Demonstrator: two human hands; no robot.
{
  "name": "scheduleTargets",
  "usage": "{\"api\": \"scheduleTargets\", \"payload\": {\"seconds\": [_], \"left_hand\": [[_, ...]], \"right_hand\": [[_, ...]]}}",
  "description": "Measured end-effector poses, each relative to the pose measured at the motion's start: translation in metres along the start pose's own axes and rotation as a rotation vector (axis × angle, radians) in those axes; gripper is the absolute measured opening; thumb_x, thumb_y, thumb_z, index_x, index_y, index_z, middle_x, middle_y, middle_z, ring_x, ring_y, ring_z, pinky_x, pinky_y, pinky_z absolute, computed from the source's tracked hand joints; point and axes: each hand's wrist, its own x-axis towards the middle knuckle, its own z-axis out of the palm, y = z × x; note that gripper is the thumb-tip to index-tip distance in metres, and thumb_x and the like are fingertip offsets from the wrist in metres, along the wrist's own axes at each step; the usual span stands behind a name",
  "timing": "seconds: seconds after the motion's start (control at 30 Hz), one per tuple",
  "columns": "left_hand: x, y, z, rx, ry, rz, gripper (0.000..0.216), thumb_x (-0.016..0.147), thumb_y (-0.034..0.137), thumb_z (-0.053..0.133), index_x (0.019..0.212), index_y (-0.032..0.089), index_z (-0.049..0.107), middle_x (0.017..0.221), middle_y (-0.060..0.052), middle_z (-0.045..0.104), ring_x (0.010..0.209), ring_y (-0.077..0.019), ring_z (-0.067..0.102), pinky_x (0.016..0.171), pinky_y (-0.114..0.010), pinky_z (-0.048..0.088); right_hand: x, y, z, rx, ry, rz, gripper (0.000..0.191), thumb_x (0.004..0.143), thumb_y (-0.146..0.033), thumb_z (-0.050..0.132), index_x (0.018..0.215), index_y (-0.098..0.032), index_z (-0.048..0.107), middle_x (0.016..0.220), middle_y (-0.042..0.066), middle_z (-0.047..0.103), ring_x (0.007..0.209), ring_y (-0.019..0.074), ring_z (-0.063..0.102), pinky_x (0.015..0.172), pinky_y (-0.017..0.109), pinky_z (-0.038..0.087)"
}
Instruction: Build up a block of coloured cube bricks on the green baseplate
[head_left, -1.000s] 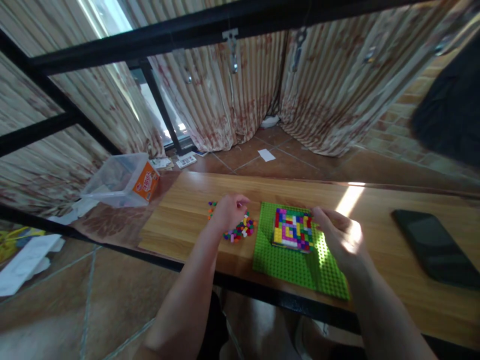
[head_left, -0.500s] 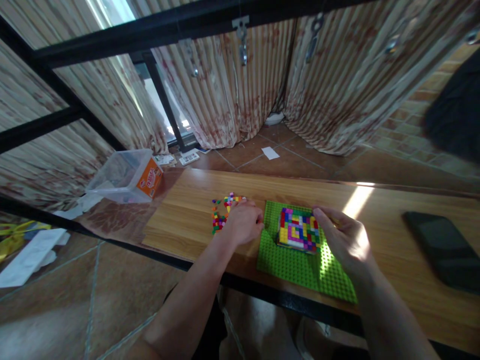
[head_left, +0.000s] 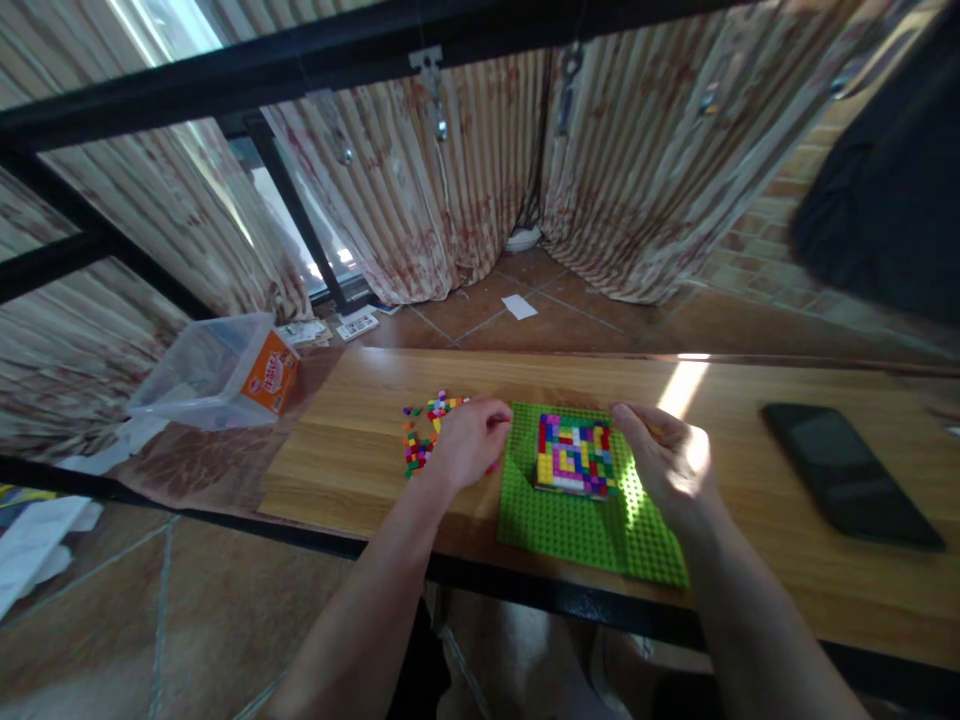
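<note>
A square block of many-coloured toy bricks [head_left: 576,456] sits on a green studded baseplate [head_left: 559,540]. My left hand [head_left: 472,440] is closed, thumb and fingertips together at the baseplate's left edge; anything between them is too small or hidden to make out. Beneath and left of that hand lie loose small bricks [head_left: 417,455] in many colours, partly covered by it. My right hand [head_left: 667,460] hovers over the plate's right side with thumb and index pinched close by the block's far right corner. Whether those fingertips touch the block or hold a piece, I cannot tell.
The plate lies on a long wooden table [head_left: 330,440] with a dark front edge. A black phone [head_left: 851,475] rests at the right. On the floor to the left stands a clear plastic bin [head_left: 202,375] with an orange label. Curtains [head_left: 480,180] hang behind.
The view has turned slightly right. My left hand has lifted a little toward the far side, its fingers now drawn together. My right hand stays by the block's corner.
</note>
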Motion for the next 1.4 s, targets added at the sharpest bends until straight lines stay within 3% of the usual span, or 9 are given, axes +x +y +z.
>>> {"api": "scheduleTargets", "payload": {"seconds": [0.27,0.57,1.0,1.4], "left_hand": [[0.000,0.026,0.016,-0.192,0.112,0.157,0.014,0.093,0.016,0.060,0.093,0.021,0.073,0.091,-0.002,0.075,0.088,-0.0159,0.069,0.085,-0.032,0.054],[-0.001,0.050,0.027,-0.101,0.139,0.187,0.012,0.093,0.018,0.062,0.092,0.022,0.073,0.094,-0.001,0.079,0.091,-0.0171,0.071,0.091,-0.035,0.049],[0.004,0.058,0.042,0.016,0.138,0.212,0.014,0.096,0.024,0.061,0.091,0.026,0.075,0.097,0.001,0.078,0.097,-0.0167,0.069,0.094,-0.039,0.037],[0.008,0.062,0.051,0.127,0.160,0.232,0.012,0.093,0.026,0.064,0.088,0.027,0.075,0.088,0.003,0.077,0.090,-0.0188,0.064,0.092,-0.041,0.035]], "right_hand": [[-0.002,-0.008,0.003,0.035,-0.030,0.034,0.048,0.079,-0.062,0.067,0.090,-0.016,0.079,0.093,0.014,0.079,0.084,0.0275,0.074,0.074,0.040,0.060],[-0.001,-0.008,0.003,-0.015,-0.054,0.029,0.050,0.080,-0.059,0.063,0.093,-0.014,0.079,0.095,0.015,0.079,0.086,0.0286,0.074,0.074,0.039,0.058],[0.001,-0.001,0.003,-0.027,-0.068,-0.002,0.044,0.083,-0.054,0.064,0.095,-0.015,0.079,0.098,0.014,0.079,0.089,0.0268,0.074,0.076,0.037,0.059],[0.002,0.001,0.004,-0.042,-0.090,0.004,0.042,0.083,-0.053,0.064,0.094,-0.016,0.080,0.096,0.013,0.079,0.086,0.0255,0.075,0.073,0.036,0.060]]}}
